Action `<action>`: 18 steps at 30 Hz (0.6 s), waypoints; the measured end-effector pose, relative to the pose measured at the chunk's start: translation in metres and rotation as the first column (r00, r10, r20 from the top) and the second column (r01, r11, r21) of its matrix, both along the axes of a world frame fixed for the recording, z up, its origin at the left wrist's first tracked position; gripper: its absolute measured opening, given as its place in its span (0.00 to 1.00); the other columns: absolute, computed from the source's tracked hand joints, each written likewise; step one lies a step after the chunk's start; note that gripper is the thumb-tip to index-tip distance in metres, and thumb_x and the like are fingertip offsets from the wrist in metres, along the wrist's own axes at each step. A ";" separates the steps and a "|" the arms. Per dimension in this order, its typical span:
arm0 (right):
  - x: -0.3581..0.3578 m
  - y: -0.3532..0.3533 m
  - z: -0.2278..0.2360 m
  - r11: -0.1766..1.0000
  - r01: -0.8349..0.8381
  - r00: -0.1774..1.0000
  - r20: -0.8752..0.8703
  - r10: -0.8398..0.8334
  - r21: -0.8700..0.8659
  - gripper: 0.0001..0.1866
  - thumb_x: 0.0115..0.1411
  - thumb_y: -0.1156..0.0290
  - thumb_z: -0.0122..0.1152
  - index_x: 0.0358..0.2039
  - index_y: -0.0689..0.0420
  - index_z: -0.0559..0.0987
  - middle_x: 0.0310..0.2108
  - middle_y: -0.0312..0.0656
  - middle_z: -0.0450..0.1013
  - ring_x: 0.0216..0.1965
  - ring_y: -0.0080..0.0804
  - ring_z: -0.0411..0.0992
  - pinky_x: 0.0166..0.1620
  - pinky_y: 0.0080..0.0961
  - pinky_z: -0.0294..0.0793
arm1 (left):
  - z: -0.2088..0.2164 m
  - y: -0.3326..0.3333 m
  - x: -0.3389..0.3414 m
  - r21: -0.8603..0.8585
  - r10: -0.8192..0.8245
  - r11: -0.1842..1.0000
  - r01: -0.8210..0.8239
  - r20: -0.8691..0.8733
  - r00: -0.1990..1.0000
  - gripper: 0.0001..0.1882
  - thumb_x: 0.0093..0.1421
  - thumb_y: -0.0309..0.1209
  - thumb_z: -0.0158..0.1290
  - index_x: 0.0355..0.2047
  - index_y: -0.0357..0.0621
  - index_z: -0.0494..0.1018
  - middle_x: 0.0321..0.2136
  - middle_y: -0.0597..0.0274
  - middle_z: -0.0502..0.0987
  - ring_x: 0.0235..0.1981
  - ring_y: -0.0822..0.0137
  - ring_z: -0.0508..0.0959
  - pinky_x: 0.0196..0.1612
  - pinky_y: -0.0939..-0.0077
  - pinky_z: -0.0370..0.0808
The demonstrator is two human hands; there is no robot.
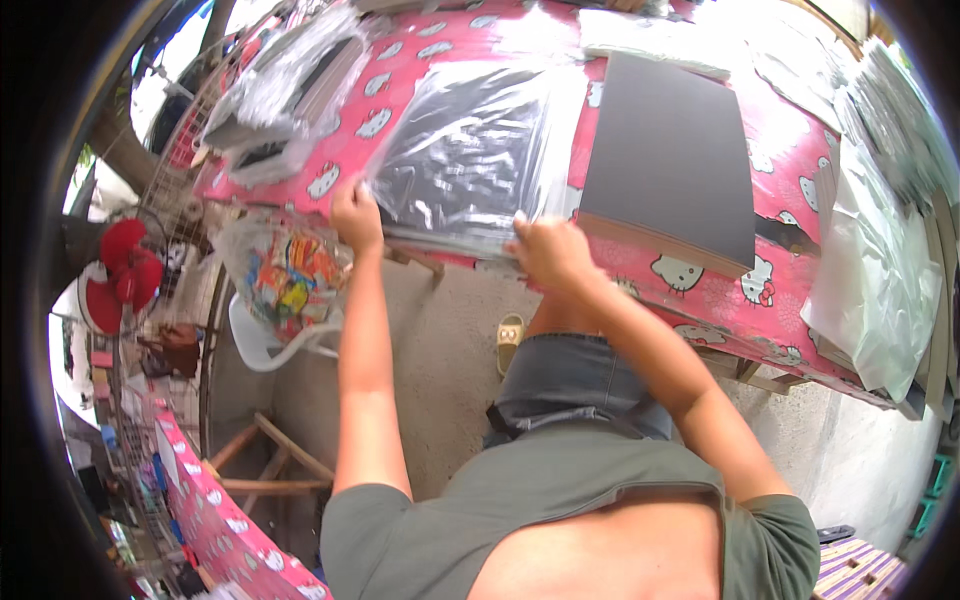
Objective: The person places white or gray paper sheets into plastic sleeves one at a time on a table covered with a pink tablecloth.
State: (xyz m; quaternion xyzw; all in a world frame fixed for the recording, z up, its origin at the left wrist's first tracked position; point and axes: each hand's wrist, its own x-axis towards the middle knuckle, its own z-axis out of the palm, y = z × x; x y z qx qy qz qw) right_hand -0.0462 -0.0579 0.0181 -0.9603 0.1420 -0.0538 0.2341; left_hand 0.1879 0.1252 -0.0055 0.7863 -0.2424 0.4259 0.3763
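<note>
A clear plastic sleeve (560, 140) with a black sheet (460, 150) inside lies flat on the table in front of me. My left hand (357, 215) pinches its near left corner at the table's front edge. At the near right corner, my right hand (553, 250) has its fingers closed on the sleeve's edge. Just right of the sleeve sits a thick stack of black boards (670, 150) with brown edges. Glare on the plastic hides some of the sheet's surface.
A pink patterned cloth (375, 85) covers the table. Plastic-wrapped boards (290, 90) lie at the far left, and a pile of clear plastic sleeves (870, 270) at the right. Below the table's left end stand a white chair (255, 335) with a bag of colourful packets and a red fan (130, 262).
</note>
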 end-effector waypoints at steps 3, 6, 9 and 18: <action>-0.013 0.008 -0.011 1.000 0.027 0.996 0.085 -0.028 0.004 0.29 0.49 0.54 0.57 0.46 0.60 0.68 0.29 0.46 0.71 0.30 0.42 0.73 0.30 0.34 0.72 | -0.025 0.003 -0.009 -0.150 0.095 0.982 -0.110 -0.103 0.990 0.13 0.46 0.19 0.41 0.25 0.41 0.77 0.30 0.56 0.76 0.36 0.59 0.75 0.43 0.68 0.69; -0.024 0.012 -0.012 1.000 -0.013 0.985 0.173 0.017 -0.022 0.29 0.49 0.53 0.57 0.46 0.62 0.68 0.28 0.46 0.71 0.30 0.41 0.73 0.30 0.33 0.72 | -0.036 0.009 -0.016 -0.268 0.152 0.945 -0.186 -0.144 0.978 0.11 0.46 0.21 0.41 0.24 0.36 0.75 0.30 0.54 0.75 0.36 0.58 0.74 0.43 0.66 0.69; -0.025 0.013 -0.030 0.996 -0.028 0.966 0.256 0.049 -0.085 0.19 0.54 0.61 0.52 0.41 0.62 0.71 0.24 0.44 0.71 0.24 0.39 0.73 0.24 0.34 0.71 | -0.038 -0.007 -0.021 -0.771 0.144 0.541 -0.336 -0.309 0.940 0.14 0.47 0.24 0.41 0.31 0.34 0.74 0.34 0.53 0.74 0.38 0.58 0.73 0.46 0.65 0.65; -0.126 -0.066 0.032 0.994 -0.099 0.746 0.659 0.098 -0.036 0.15 0.45 0.75 0.56 0.36 0.51 0.77 0.27 0.40 0.74 0.26 0.36 0.72 0.29 0.30 0.73 | -0.070 -0.023 -0.061 -0.340 -0.039 0.939 -0.055 -0.264 0.964 0.10 0.59 0.33 0.47 0.29 0.38 0.71 0.30 0.59 0.76 0.35 0.62 0.72 0.43 0.65 0.64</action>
